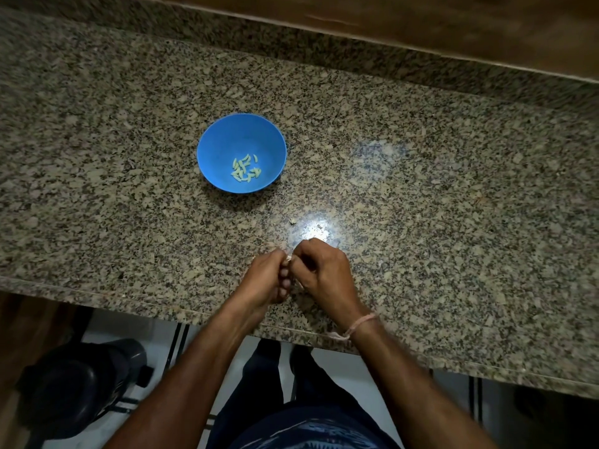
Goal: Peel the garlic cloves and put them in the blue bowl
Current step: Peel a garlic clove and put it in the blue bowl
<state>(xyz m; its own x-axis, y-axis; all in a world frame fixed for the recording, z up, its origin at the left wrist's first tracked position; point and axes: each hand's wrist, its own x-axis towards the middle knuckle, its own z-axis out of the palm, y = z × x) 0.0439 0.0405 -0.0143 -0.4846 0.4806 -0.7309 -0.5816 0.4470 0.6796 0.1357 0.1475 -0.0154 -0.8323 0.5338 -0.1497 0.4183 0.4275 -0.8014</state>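
Near the bench's (421, 189) front edge, my left hand (267, 277) and right hand (324, 270) are both pinching a garlic clove (287, 258): light, likely slippery, best gripped at its ends.

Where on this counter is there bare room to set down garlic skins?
Bare granite counter stretches left of the blue bowl and right of it. The strip between bowl and hands is open apart from a scrap. Crowded only near the front edge, where the left hand and right hand pinch a garlic clove.
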